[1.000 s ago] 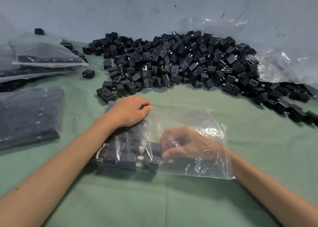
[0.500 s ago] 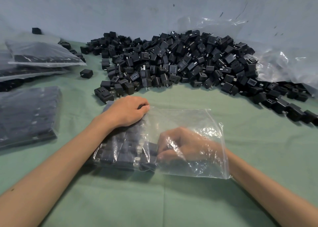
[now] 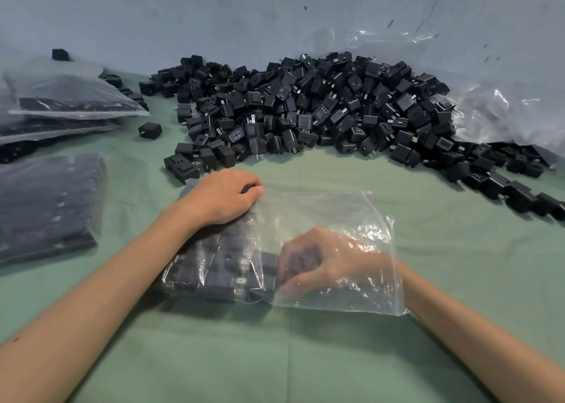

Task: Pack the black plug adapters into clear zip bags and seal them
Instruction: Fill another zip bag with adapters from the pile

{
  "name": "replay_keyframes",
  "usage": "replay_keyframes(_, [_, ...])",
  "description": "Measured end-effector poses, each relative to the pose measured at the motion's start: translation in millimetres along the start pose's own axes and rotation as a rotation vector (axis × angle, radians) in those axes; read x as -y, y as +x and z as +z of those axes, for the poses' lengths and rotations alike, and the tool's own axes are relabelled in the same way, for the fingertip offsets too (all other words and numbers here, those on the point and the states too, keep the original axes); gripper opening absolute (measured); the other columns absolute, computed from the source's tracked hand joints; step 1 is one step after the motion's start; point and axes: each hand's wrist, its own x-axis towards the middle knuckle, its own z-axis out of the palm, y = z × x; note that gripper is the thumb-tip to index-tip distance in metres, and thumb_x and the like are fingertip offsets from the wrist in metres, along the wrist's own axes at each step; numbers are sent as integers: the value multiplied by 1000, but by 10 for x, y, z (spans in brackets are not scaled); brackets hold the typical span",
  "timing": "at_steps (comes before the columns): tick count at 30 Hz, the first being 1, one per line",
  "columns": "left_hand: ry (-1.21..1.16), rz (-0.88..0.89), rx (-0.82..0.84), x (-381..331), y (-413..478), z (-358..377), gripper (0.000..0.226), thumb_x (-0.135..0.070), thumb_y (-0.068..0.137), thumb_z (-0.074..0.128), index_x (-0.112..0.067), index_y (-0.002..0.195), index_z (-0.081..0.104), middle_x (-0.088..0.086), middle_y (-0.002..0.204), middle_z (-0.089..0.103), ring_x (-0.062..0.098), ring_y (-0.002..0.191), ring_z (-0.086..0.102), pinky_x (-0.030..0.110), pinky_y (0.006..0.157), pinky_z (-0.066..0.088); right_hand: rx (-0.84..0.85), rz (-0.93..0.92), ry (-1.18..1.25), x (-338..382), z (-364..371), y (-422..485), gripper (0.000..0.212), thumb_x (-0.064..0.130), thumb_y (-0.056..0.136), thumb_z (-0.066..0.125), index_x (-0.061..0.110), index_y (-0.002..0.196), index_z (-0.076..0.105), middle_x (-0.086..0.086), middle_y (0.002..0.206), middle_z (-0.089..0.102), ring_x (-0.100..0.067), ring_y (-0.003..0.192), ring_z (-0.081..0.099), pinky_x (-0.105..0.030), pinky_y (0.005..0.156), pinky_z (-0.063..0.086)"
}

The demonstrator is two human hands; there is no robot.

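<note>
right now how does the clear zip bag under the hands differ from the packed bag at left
The clear zip bag under the hands holds black plug adapters only in its left half; the packed clear bag at left is filled. The first has the right hand inside, left hand on top; the second lies untouched. Both lie on green cloth.

A smooth sage-green cloth (image 3: 305,356) lies flat under my left hand (image 3: 223,197) and my right hand (image 3: 330,259) and spreads all around them. Ahead of both rises a pale blue-grey painted wall (image 3: 214,14), marked with dark specks and thin cracks. Far beyond my right hand, a large crumpled sheet of clear plastic film (image 3: 504,109) lies against that wall.
</note>
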Motion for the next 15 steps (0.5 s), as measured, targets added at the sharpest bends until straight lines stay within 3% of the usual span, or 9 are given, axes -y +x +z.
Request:
replay_keyframes(3, [1,-4,13,-1,0,-5,28,-36,99,42,-24,111,64,-2,112,65,20,105,56,37,89,43,-65,-30,-61,-6,45,-26,15,27,78,78,15,82,71,11,74,71,-6,66,67,-26,60,56])
replay_keyframes(6, [8,-6,15,-2,5,-3,28,-37,99,41,-24,110,63,-3,112,65,20,104,56,36,87,43,-114,-35,-84,-12,64,-32,15,26,81,76,13,78,70,10,71,69,-7,62,65,-25,56,52])
replay_keyframes(10, [5,-5,10,-8,3,-2,28,-36,99,42,-24,111,64,-2,112,65,20,104,56,36,87,43,-144,-38,-74,-13,74,-37,15,25,78,79,16,72,69,0,74,71,-20,70,69,-39,64,58])
replay_keyframes(11, [4,-4,11,-9,1,-4,28,-36,99,42,-23,111,64,-2,112,65,20,104,57,36,87,43,-140,-39,-90,-6,74,-41,15,28,77,79,18,72,68,1,74,71,-18,68,68,-38,62,58])
replay_keyframes(14, [5,-3,11,-13,-2,-13,28,-36,99,42,-23,112,64,-1,113,65,21,104,57,36,87,43,-110,-21,-158,-45,1,-4,18,30,75,80,21,76,64,4,75,70,-2,59,62,-16,51,49])
replay_keyframes(15, [3,-5,10,-13,-4,-15,28,-36,99,42,-23,112,64,-1,113,65,21,105,56,36,87,43,-105,-6,-135,-72,-28,14,20,27,76,80,19,81,62,2,78,70,-2,61,63,-15,51,49])
